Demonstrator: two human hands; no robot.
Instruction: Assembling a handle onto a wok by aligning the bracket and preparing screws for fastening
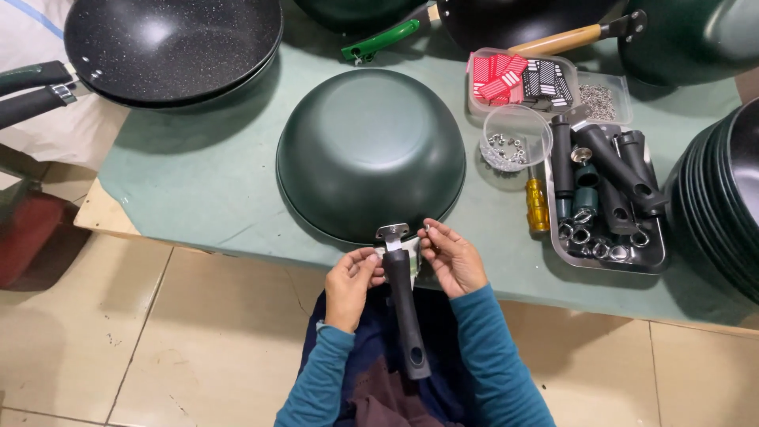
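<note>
Left hand (353,283) gripping black handle (406,308), right hand (452,257) pinching beside bracket (393,232)

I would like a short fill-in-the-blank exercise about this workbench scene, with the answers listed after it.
1. The dark green pan lies ____ on the table.
2. The left hand and the right hand meet at a ____ handle.
3. The spare handles lie in a ____ tray.
4. The round clear bowl stands to the ____ of the pan.

Answers: upside down; black; metal; right
</note>
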